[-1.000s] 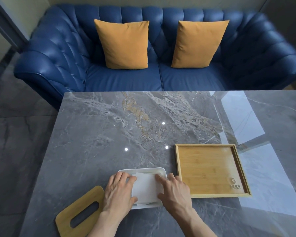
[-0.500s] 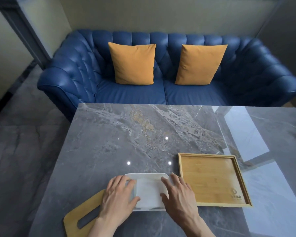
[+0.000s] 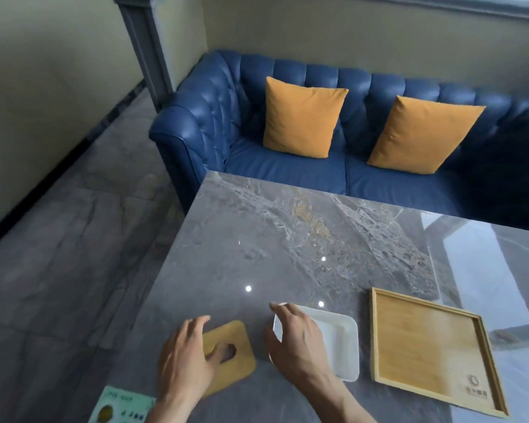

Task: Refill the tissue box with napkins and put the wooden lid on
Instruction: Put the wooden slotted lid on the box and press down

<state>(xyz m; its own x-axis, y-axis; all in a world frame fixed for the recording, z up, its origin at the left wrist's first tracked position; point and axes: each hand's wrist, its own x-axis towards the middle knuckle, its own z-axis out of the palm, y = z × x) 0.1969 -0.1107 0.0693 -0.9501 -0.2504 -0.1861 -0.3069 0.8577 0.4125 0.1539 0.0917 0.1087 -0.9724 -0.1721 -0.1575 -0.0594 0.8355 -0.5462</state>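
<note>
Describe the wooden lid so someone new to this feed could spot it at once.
Start at the grey marble table in front of the blue sofa. Near its front-left corner, the wooden lid lies flat under the left hand, left of the white tissue box. Unlike the rimmed wooden tray, it has rounded corners and a slot.

From my feed: a tufted blue leather sofa (image 3: 333, 123) with two mustard cushions (image 3: 303, 117) sits against a beige wall (image 3: 348, 29). Grey marble table (image 3: 287, 239) in front, glossy with window glare, grey stone floor tiles (image 3: 58, 270) left.
</note>
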